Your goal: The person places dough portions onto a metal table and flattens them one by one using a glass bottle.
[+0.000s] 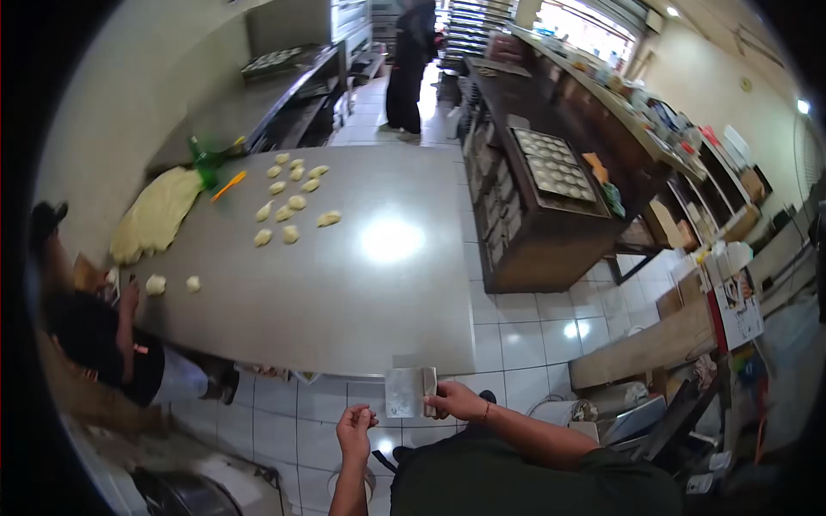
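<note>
A metal dough scraper [406, 394] with a flat, square blade is gripped in my right hand [456, 401], just off the front edge of the steel table [327, 318]. To its left is my left hand [354, 430], fingers curled in with the tips together, apart from the blade; whether anything is between them I cannot make out. Several small dough pieces [297, 202] lie scattered on the far half of the table. A large slab of dough [159, 211] rests along the left side. Two more dough lumps [156, 285] sit near the left edge.
At the table's left edge a co-worker [103, 327] stands with one hand by the dough. A green bottle [206, 162] and an orange tool [228, 186] lie beside the slab. A tray of dough rounds [555, 163] rests on the dark counter [551, 232]. Another person [409, 69] stands at the back.
</note>
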Available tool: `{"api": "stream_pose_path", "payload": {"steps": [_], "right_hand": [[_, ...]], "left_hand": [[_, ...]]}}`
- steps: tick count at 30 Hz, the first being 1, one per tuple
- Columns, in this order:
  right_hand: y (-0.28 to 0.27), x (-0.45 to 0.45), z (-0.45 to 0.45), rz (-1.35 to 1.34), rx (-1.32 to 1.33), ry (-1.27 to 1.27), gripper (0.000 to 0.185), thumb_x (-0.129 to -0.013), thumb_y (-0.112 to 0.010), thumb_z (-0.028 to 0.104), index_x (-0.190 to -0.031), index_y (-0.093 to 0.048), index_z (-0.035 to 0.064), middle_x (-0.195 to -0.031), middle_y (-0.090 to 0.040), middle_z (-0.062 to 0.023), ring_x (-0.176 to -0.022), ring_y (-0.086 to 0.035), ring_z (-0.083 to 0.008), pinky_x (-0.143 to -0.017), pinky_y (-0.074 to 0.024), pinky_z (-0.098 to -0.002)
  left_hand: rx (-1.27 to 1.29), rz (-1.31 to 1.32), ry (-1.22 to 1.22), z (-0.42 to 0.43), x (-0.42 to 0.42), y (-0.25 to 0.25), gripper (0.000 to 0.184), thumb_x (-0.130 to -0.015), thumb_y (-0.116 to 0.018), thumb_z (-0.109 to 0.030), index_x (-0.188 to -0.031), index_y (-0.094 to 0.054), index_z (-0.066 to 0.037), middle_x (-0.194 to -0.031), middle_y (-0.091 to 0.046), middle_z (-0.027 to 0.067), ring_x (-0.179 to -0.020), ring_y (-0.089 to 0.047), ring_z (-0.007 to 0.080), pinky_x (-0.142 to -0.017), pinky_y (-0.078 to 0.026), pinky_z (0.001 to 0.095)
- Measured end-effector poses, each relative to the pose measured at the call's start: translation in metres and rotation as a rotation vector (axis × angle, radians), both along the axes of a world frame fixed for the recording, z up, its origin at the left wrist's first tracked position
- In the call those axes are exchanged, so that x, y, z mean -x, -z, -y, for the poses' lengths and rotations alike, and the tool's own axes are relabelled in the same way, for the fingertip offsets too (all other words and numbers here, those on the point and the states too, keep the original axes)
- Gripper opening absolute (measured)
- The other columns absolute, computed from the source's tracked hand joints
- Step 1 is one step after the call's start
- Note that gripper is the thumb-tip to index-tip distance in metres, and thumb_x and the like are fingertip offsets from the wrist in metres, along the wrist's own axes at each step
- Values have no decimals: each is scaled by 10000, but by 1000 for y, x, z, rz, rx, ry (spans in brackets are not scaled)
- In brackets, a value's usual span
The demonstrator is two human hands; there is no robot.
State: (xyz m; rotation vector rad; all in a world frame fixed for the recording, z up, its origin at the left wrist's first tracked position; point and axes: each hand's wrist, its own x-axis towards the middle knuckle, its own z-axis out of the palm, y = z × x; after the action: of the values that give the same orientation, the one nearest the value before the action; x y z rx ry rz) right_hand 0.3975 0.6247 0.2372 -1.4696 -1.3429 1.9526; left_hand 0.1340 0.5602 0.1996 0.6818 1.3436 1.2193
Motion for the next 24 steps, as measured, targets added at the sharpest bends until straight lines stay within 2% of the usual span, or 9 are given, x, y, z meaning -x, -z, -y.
{"api": "stream_pose_path", "payload": {"steps": [2,5,6,8,12,16,19,23,24], "right_hand": [[5,-40,-8,0,43,81,308,-993,-645,286,-1126,-633,9,-898,-697,-62,-741,-667,-129,-655,-552,-273],[31,-105,-22,-77,87,191,310,-988,-652,293,-1121,-640,13,-894,-698,-61,-744,-670,-133,-655,-553,-271],[38,-130,-30,-66,85,207,335,-980,-648,301,-1098,-649,-12,-924,-712,-98,-757,-705,-166,-678,-575,-281],[51,-185,-46,-42,70,220,345,-976,-653,304,-1097,-648,-18,-919,-713,-101,-762,-707,-168,-682,-577,-286],[34,-300,-89,75,-6,283,356,-948,-689,305,-1072,-648,-26,-901,-720,-120,-737,-711,-177,-662,-578,-307],[43,-417,-135,155,-85,421,313,-941,-694,270,-1022,-656,-31,-851,-719,-124,-694,-707,-176,-607,-563,-310],[33,-468,-172,162,-122,594,273,-942,-685,233,-982,-659,-36,-787,-708,-115,-662,-691,-162,-588,-556,-307],[50,-495,-224,69,-89,788,225,-966,-658,196,-1019,-614,-19,-818,-700,-88,-650,-677,-156,-560,-563,-298],[51,-495,-238,50,-52,833,249,-959,-647,168,-1070,-605,-51,-898,-714,-126,-673,-697,-185,-583,-569,-296]], "left_hand": [[-4,-37,55,-21,-30,2,144,-1001,-600,-112,-1085,-642,-2,-923,-670,81,-792,-646,144,-780,-579,308],[-37,-95,106,-55,-80,12,146,-988,-628,-125,-1061,-637,1,-892,-677,74,-768,-647,139,-749,-568,286],[-30,-97,104,-67,-100,14,136,-987,-628,-119,-1051,-638,0,-889,-676,72,-768,-646,137,-740,-566,285],[-9,-102,101,-97,-148,21,112,-983,-627,-100,-1036,-639,-3,-882,-675,63,-770,-646,133,-726,-567,286],[30,-168,81,-158,-260,40,106,-976,-635,-92,-1028,-654,-2,-882,-685,59,-782,-656,135,-740,-568,286],[-18,-139,245,-203,-373,4,124,-971,-648,-101,-1037,-660,3,-906,-699,63,-799,-666,132,-745,-566,289],[-35,-185,412,-226,-405,4,134,-968,-652,-103,-1050,-665,3,-909,-710,61,-808,-674,123,-740,-556,280],[30,-349,452,-262,-397,32,113,-936,-689,-116,-961,-675,-7,-800,-701,51,-742,-655,111,-719,-537,263],[48,-371,424,-281,-396,39,102,-907,-701,-102,-935,-675,-7,-765,-691,50,-710,-643,114,-714,-538,268]]}}
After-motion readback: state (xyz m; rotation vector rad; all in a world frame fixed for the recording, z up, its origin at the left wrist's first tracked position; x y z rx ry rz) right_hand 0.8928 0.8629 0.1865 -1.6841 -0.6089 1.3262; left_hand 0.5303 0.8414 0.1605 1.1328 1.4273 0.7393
